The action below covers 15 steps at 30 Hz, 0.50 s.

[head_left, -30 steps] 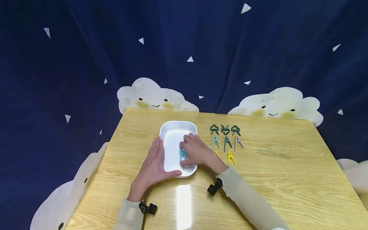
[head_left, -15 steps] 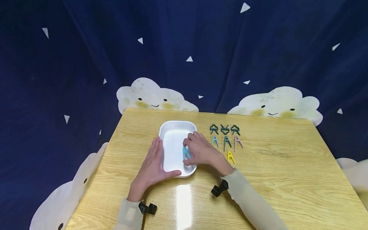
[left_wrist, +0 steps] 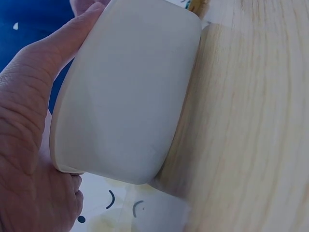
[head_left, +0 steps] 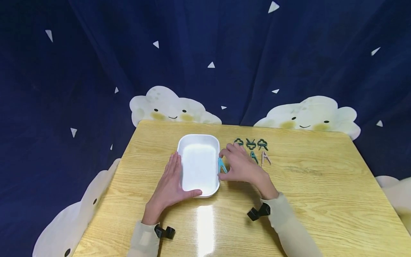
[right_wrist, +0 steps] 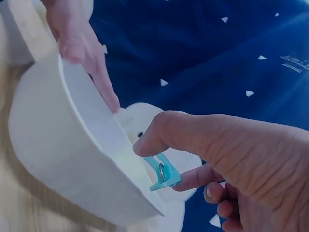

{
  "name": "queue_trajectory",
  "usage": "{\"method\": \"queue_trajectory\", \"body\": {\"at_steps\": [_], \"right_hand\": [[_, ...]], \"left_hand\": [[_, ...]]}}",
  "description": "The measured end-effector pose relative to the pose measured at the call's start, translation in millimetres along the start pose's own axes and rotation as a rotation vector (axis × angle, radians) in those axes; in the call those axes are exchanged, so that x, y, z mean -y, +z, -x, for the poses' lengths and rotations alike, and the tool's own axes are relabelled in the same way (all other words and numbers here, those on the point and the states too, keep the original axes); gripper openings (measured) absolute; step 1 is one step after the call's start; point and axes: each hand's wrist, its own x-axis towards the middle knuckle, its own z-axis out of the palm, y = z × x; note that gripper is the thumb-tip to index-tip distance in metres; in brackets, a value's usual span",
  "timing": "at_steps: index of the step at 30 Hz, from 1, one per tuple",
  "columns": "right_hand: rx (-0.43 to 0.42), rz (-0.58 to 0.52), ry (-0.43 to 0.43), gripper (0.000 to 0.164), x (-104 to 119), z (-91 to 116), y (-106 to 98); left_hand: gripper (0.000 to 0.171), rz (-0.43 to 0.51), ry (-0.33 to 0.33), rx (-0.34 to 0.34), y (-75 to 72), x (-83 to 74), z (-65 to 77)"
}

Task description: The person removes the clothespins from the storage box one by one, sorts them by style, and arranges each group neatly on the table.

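A white plastic tub [head_left: 199, 167] stands left of the table's middle. Along its left wall lie the straight fingers of my left hand [head_left: 171, 182], and the thumb rests on the near rim. At the opposite rim, my right hand [head_left: 242, 167] pinches a turquoise clothespin [head_left: 221, 165] between thumb and index finger. In the right wrist view the clothespin [right_wrist: 164, 175] shows its metal spring, close beside the tub's rim [right_wrist: 104, 147]. The left wrist view shows the outer wall of the tub [left_wrist: 125, 92] with my left thumb [left_wrist: 63, 46] along its edge.
Right of the tub are three dark green clips [head_left: 251, 144] in a back row. Before them lie a dark green clothespin [head_left: 254, 157] and a pink clothespin [head_left: 265, 158], partly beside my right hand. A navy curtain hangs behind the wooden table [head_left: 321, 189].
My right hand has moved right with the turquoise clothespin, from over the tub's inside to its right rim. It now covers the yellow and light blue clothespins. My left hand has stayed put.
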Motion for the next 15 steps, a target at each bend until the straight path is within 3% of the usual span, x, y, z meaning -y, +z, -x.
{"method": "queue_trajectory", "body": {"at_steps": [15], "right_hand": [[-0.075, 0.019, 0.072, 0.055, -31, 40, -5]], "left_hand": [[0.154, 0.016, -0.005, -0.003, -0.2, 0.4, -0.4]]}}
